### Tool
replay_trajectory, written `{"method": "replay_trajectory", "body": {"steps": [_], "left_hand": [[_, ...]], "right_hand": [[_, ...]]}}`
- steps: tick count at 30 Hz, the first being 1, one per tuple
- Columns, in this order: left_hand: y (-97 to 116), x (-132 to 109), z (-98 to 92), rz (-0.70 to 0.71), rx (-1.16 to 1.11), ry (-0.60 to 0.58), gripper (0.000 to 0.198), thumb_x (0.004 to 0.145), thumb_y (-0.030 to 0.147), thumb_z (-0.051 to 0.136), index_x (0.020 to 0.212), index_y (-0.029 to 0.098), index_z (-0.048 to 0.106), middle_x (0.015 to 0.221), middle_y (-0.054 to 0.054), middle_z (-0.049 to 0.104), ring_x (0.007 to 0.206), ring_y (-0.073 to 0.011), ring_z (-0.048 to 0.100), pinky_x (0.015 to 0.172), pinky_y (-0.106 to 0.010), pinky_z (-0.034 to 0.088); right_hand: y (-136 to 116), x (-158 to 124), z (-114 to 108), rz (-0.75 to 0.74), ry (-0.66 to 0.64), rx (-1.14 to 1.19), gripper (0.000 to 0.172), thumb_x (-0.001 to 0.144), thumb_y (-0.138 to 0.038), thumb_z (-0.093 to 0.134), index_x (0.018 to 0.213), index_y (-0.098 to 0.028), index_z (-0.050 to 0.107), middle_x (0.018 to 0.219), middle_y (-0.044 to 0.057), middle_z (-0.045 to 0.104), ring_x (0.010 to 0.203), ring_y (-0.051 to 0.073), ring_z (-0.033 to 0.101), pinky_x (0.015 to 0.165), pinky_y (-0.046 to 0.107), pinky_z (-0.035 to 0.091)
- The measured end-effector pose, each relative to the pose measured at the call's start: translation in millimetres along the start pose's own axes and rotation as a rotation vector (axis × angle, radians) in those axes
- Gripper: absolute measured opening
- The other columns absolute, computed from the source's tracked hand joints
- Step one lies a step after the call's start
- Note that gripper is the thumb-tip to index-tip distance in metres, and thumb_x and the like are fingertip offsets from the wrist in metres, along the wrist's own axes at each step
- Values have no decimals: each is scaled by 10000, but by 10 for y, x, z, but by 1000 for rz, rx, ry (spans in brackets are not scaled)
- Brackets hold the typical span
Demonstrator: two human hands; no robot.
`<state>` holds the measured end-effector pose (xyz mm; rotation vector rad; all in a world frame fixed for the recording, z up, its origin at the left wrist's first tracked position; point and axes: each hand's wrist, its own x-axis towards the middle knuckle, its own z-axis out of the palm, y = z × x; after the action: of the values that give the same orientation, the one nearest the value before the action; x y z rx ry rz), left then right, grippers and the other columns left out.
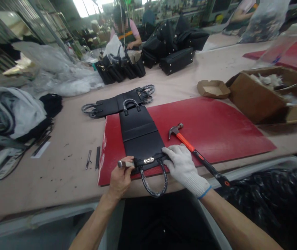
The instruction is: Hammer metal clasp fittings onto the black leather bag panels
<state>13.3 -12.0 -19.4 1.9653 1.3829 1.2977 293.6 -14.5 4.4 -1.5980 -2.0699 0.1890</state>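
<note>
A flat, unfolded black handbag body (141, 130) lies lengthwise before me, with a plastic-wrapped handle at each end. Its near end carries a silver clasp (149, 160) on a dark strap. My left hand (121, 178), bare, is closed around a short metal punch (121, 164) at the left end of that strap. In a white knitted glove, my right hand (182, 165) grips the right edge of the bag body near the strap; some of its fingertips are hidden. A claw hammer (187, 142) with an orange and black handle rests just beyond the right hand.
Under the bag body is a red board (211, 128). Another flat bag body (119, 102) lies behind it. Two slim tools (97, 158) are on the left. Cardboard boxes (257, 99) stand right, and black bags (176, 60) sit at the back, near a seated co-worker (129, 33).
</note>
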Motion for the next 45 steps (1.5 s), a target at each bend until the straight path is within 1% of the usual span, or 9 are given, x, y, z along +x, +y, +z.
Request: {"method": "replay_trajectory", "body": {"steps": [4,9,13,14,22,30,34,38,45], "left_hand": [[31,1,12,-181,-25,59,191,960,274,580,1083,187,697,1092,-102,768,1020,-238,744,912,-387,621],[27,-14,26,-67,-88,3,160,944,329,628,997,195,697,1123,-109,754,1090,-252,721,1039,-456,578],[-11,15,0,-405,-326,218,357,940,472,652,1089,149,672,1097,-134,741,979,-244,754,854,-401,659],[-15,21,-16,-445,-373,234,395,921,498,675,1083,138,670,1095,-137,738,960,-242,757,823,-384,665],[94,40,-36,-353,-351,132,309,949,415,671,1113,154,686,1158,-128,743,1056,-237,741,1007,-397,595],[351,242,245,-327,-371,24,249,920,365,679,1071,171,719,1167,-120,753,1072,-253,733,871,-360,641],[442,323,388,-253,-347,-56,169,907,281,663,1040,189,715,1141,-99,765,1048,-236,738,924,-377,626],[443,335,429,-231,-350,-65,93,885,232,668,968,192,683,1130,-97,765,1068,-234,732,972,-393,608],[427,330,373,-268,-336,-91,102,885,204,665,985,185,678,1134,-88,767,1070,-228,737,966,-377,612]], "right_hand": [[10,-5,28,-34,5,-31,362,918,-227,614,1270,-178,686,1174,116,652,1105,317,533,1110,539,356],[-6,-2,74,-26,29,-32,346,932,-246,590,1252,-166,694,1145,116,657,1090,320,536,1100,538,353],[-23,-5,73,-29,28,-38,343,923,-254,593,1239,-171,698,1142,118,660,1081,325,535,1082,536,367],[-33,-9,70,-27,28,-39,343,920,-252,594,1236,-169,699,1140,120,659,1080,327,533,1078,536,372],[-285,-38,164,-21,51,19,321,883,-237,666,1197,-181,702,1090,111,667,1056,322,558,1153,592,318],[-241,-83,258,-11,137,149,538,862,-160,615,1394,-176,542,1128,101,694,1092,309,606,1178,600,320],[-254,-103,242,-12,174,161,351,870,-164,639,1220,-188,642,1109,99,703,1084,305,605,1171,588,321],[-260,-123,191,-60,146,169,110,916,-167,624,986,-210,697,1017,67,702,1001,266,606,1155,573,323],[-193,-123,145,-153,81,181,157,932,-138,591,974,-211,724,980,56,701,948,242,609,1136,575,343]]}}
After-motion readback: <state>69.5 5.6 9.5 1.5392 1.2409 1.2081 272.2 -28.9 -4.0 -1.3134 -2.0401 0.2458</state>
